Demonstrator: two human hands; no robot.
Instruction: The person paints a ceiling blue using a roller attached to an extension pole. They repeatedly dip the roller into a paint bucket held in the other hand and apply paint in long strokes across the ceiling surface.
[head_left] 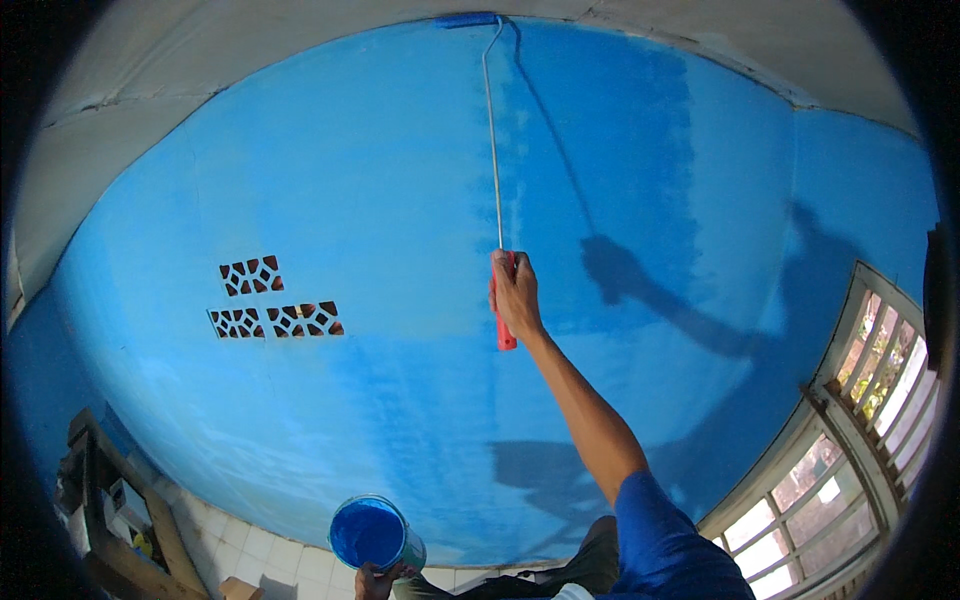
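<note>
My right hand point(516, 296) is raised in front of the wall, wrapped round the red handle of a paint roller point(507, 335). The roller's long metal rod runs up to a blue roller sleeve point(468, 19), which lies against the top of the wall where it meets the ceiling. Low down, my left hand point(376, 581) grips the lower side of a paint bucket point(414, 549), its fingers partly hidden. Blue paint point(366, 532) shows inside the tilted bucket. A darker blue painted patch point(610, 130) covers the wall right of the rod; lighter blue lies to the left.
Decorative vent blocks point(305, 320) pierce the wall at left. A barred window point(820, 490) stands at lower right. In the lower left corner a wooden frame point(150, 530) holds assorted items above a tiled floor point(250, 545). The grey ceiling point(300, 40) borders the wall's top.
</note>
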